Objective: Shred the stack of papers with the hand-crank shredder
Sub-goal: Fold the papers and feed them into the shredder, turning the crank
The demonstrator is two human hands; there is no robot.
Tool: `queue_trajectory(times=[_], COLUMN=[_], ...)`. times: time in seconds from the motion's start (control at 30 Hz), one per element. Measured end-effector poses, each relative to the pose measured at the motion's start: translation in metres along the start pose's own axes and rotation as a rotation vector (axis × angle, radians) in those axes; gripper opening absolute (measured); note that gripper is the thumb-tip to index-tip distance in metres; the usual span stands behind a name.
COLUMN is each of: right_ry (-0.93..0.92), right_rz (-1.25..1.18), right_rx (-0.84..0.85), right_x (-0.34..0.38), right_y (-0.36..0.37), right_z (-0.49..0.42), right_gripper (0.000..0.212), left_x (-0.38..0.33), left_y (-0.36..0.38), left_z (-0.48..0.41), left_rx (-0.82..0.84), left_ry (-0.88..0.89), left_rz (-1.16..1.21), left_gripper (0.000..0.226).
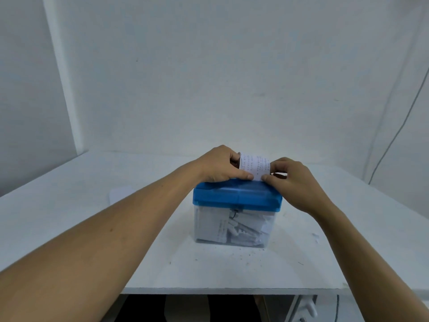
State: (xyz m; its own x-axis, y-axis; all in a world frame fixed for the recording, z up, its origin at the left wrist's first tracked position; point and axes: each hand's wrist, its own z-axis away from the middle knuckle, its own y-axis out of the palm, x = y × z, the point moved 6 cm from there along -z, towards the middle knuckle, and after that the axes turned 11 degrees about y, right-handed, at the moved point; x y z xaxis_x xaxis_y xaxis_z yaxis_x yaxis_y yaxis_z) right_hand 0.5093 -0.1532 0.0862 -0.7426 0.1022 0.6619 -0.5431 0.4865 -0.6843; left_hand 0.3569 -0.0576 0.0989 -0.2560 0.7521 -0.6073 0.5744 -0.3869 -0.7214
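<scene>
Both hands met over the top of the shredder (237, 196), which stood near the middle of the white table (69, 224). The left hand (220, 165) held the left edge of a printed sheet (255, 164), its fingers (244, 175) curled round that edge with the thumb pressed low on the near face, just above the blue lid. The right hand (293, 182) pinched the sheet's right edge in the same way, thumb on the near side and the other fingers bent behind it. The sheet stood upright between the two hands, rows of small dark print facing the camera, its lower edge meeting the top of the lid where the slot lay.

Beneath the lid, the clear bin (232, 231) was well filled with white paper strips (241, 228), some of them carrying print. A small dark reddish part showed just past the right hand's knuckles; it may have been the crank, though the view was too poor to be sure.

To the left of the shredder, apart from it, a faint pale rectangle (120, 193) lay flat on the table, possibly more paper. A few scraps (315, 237) and dark specks were scattered on the table near the bin's right side. A thin cable (394, 135) ran down the wall at the far right.
</scene>
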Motion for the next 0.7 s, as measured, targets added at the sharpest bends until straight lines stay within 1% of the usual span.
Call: queue_trajectory(times=[0.07,0.13,0.2,0.23,0.3,0.37,0.47,0.57,0.7], right_ry=[0.0,0.002,0.021,0.033,0.048,0.027,-0.053,-0.122,-0.188], right_rz=[-0.005,-0.063,-0.165,-0.176,-0.073,0.066,0.188,0.241,0.26], right_rx=[0.008,-0.01,-0.045,-0.052,-0.003,0.066,0.092,0.092,0.046], right_x=[-0.002,-0.007,-0.019,-0.028,-0.044,-0.055,-0.06,-0.063,-0.072], right_y=[0.0,-0.005,-0.012,-0.013,-0.004,0.011,0.026,0.04,0.057], right_z=[0.001,0.003,0.006,0.008,0.013,0.02,0.025,0.026,0.032], right_gripper=[0.015,0.022,0.041,0.05,0.066,0.076,0.079,0.083,0.073], left_x=[-0.001,-0.002,-0.001,-0.001,0.0,0.0,-0.001,-0.002,-0.006], left_y=[0.0,0.001,0.001,0.001,0.002,0.002,0.002,0.003,0.003], left_z=[0.0,0.0,0.001,0.001,0.001,0.002,0.002,0.003,0.005], left_rx=[0.004,0.01,0.004,-0.003,-0.008,-0.011,-0.006,0.0,-0.002], left_ry=[0.001,0.002,-0.002,-0.005,-0.009,-0.013,-0.013,-0.016,-0.015], left_rz=[0.0,-0.009,-0.013,-0.016,-0.024,-0.027,-0.026,-0.036,-0.056], left_gripper=[0.041,0.042,0.042,0.042,0.041,0.042,0.041,0.04,0.042])
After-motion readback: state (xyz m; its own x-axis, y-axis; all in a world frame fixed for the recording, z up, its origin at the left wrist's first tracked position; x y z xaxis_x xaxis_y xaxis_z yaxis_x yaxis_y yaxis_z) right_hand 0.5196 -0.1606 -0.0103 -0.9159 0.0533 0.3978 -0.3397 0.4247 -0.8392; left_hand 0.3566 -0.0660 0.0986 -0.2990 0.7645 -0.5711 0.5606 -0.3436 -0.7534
